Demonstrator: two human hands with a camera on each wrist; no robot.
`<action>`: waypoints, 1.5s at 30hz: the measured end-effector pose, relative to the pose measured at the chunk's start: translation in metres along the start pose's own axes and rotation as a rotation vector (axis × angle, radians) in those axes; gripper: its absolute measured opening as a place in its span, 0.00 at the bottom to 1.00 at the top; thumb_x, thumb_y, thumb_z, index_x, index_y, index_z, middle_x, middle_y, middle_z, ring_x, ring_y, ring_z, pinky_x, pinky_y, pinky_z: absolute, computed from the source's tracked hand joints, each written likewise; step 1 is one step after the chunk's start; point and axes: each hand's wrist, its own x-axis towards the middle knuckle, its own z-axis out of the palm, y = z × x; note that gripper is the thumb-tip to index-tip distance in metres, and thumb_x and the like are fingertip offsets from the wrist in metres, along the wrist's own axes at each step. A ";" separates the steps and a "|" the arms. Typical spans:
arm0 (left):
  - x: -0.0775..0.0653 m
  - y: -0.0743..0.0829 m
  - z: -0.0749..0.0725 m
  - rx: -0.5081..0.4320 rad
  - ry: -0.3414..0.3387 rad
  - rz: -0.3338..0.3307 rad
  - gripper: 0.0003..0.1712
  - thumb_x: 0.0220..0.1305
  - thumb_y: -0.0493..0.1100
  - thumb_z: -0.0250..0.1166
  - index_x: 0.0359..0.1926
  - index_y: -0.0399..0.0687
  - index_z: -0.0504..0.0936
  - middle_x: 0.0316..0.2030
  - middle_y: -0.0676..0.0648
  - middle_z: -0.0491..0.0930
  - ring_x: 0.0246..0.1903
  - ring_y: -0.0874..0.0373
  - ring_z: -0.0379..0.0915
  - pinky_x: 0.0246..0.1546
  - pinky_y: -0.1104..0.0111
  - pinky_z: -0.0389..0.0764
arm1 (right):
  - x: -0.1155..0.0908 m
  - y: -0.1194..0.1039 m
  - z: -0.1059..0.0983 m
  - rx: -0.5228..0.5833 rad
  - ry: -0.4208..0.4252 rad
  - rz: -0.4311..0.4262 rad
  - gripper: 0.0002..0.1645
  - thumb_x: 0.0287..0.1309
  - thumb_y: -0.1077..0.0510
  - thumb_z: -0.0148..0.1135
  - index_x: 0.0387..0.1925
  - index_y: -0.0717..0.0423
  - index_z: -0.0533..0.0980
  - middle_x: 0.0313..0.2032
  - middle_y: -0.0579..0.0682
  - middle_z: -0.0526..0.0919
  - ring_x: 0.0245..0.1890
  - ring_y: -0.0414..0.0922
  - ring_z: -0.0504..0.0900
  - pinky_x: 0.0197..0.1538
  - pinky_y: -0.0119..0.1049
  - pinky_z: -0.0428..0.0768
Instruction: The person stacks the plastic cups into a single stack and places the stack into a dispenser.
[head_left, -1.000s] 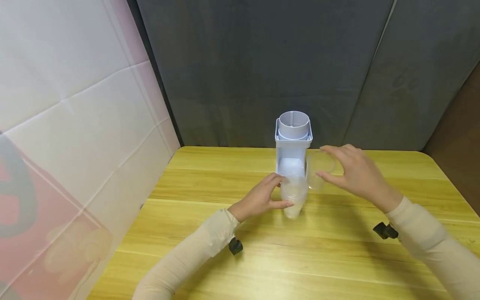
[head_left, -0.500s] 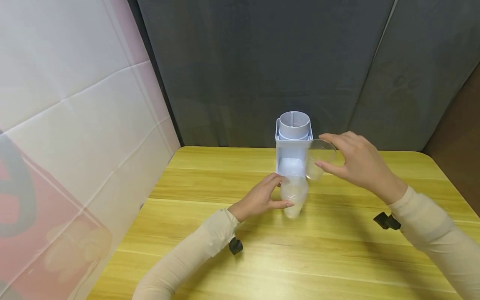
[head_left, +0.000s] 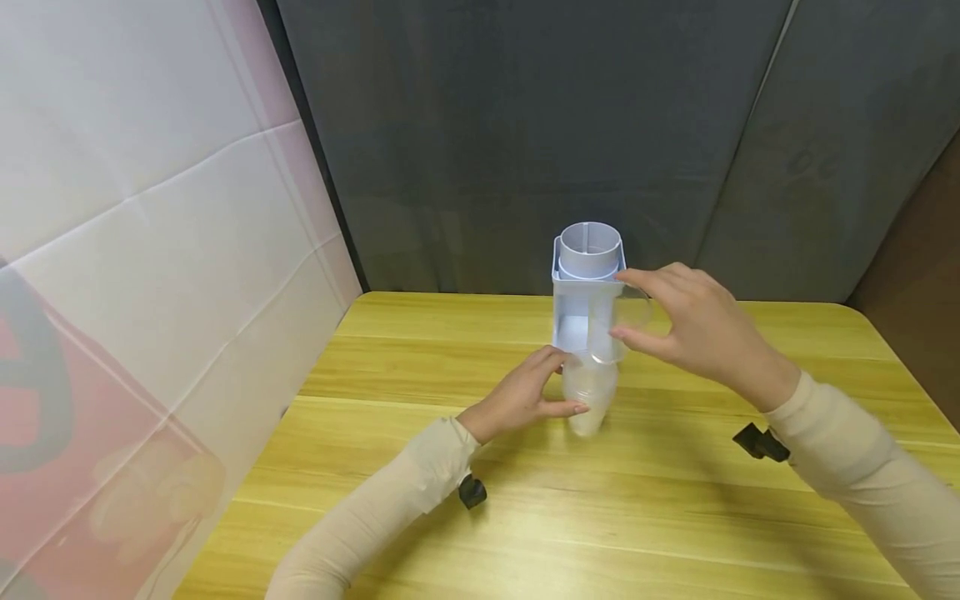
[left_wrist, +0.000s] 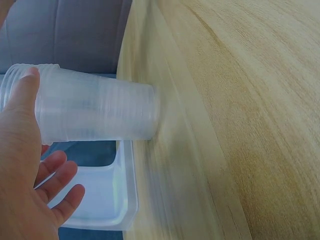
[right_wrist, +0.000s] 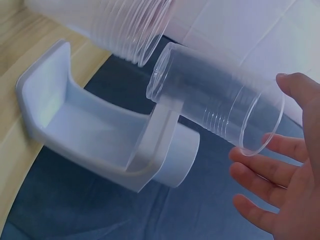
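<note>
My left hand (head_left: 522, 393) grips a stack of nested clear plastic cups (head_left: 590, 396) near its rims. The stack stands upright on the table, its base touching the wood in the left wrist view. Between thumb and fingers, my right hand (head_left: 697, 329) holds a single clear plastic cup (right_wrist: 215, 95) by its rim. That cup is raised off the table, close to the stack's upper rims and in front of a pale blue-white cup dispenser (head_left: 588, 250). An upright round tube tops the dispenser, which has an open-fronted body below; the stack hides its lower front.
The wooden table (head_left: 465, 517) reaches back to a dark fabric wall (head_left: 487, 150). A light printed sheet (head_left: 150, 208) hangs along the left side, and a brown panel (head_left: 918, 275) stands at the right.
My right hand first rose with the single cup, then shifted left, bringing it in front of the dispenser. The left hand and the stack have stayed in place.
</note>
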 end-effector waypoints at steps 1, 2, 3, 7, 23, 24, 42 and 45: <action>0.000 0.000 0.000 -0.001 0.000 0.002 0.37 0.60 0.62 0.68 0.65 0.54 0.69 0.62 0.51 0.71 0.58 0.55 0.73 0.61 0.64 0.78 | 0.000 -0.002 0.001 0.002 0.001 -0.010 0.41 0.43 0.44 0.78 0.58 0.56 0.77 0.44 0.54 0.87 0.41 0.50 0.81 0.42 0.47 0.80; 0.000 0.000 0.000 0.000 0.002 0.002 0.38 0.59 0.62 0.69 0.66 0.54 0.69 0.61 0.51 0.71 0.58 0.56 0.73 0.61 0.64 0.78 | 0.001 -0.004 0.001 0.004 0.001 -0.021 0.41 0.43 0.43 0.78 0.58 0.56 0.77 0.44 0.54 0.87 0.41 0.50 0.81 0.42 0.46 0.81; 0.000 0.000 0.000 0.002 0.003 0.004 0.38 0.59 0.61 0.69 0.66 0.54 0.69 0.61 0.51 0.71 0.58 0.56 0.73 0.61 0.64 0.78 | 0.001 -0.005 0.002 0.007 0.000 -0.030 0.41 0.43 0.43 0.78 0.58 0.56 0.77 0.44 0.53 0.87 0.41 0.50 0.81 0.43 0.46 0.81; 0.001 0.000 0.001 0.009 0.008 0.010 0.39 0.60 0.62 0.69 0.67 0.54 0.69 0.62 0.51 0.71 0.58 0.57 0.73 0.61 0.65 0.78 | 0.001 -0.013 0.003 0.015 -0.010 -0.060 0.41 0.44 0.43 0.77 0.60 0.55 0.76 0.45 0.53 0.87 0.42 0.50 0.81 0.45 0.48 0.80; 0.001 -0.001 0.001 0.005 0.002 0.020 0.39 0.60 0.62 0.68 0.67 0.54 0.68 0.60 0.51 0.71 0.58 0.54 0.73 0.60 0.65 0.79 | -0.005 -0.016 0.010 0.018 -0.054 -0.074 0.40 0.45 0.42 0.76 0.59 0.55 0.76 0.47 0.54 0.87 0.44 0.52 0.82 0.49 0.52 0.80; 0.001 -0.001 0.001 0.005 0.002 0.019 0.39 0.60 0.62 0.68 0.68 0.54 0.68 0.60 0.51 0.71 0.58 0.54 0.73 0.60 0.65 0.79 | -0.006 -0.016 0.012 0.019 -0.057 -0.071 0.40 0.46 0.42 0.76 0.59 0.55 0.76 0.47 0.54 0.87 0.44 0.52 0.82 0.49 0.51 0.81; -0.001 0.000 0.002 0.019 0.009 0.010 0.38 0.60 0.63 0.68 0.66 0.54 0.68 0.60 0.51 0.72 0.59 0.55 0.73 0.62 0.64 0.78 | -0.028 -0.016 0.045 0.043 -0.165 -0.003 0.41 0.48 0.38 0.74 0.59 0.55 0.75 0.51 0.55 0.85 0.50 0.53 0.82 0.55 0.54 0.80; 0.000 0.000 0.002 0.015 0.008 0.007 0.38 0.60 0.64 0.67 0.66 0.55 0.68 0.60 0.51 0.72 0.59 0.55 0.73 0.62 0.64 0.78 | -0.030 -0.017 0.048 0.042 -0.172 0.000 0.41 0.48 0.37 0.73 0.60 0.54 0.75 0.52 0.55 0.85 0.51 0.53 0.82 0.56 0.54 0.80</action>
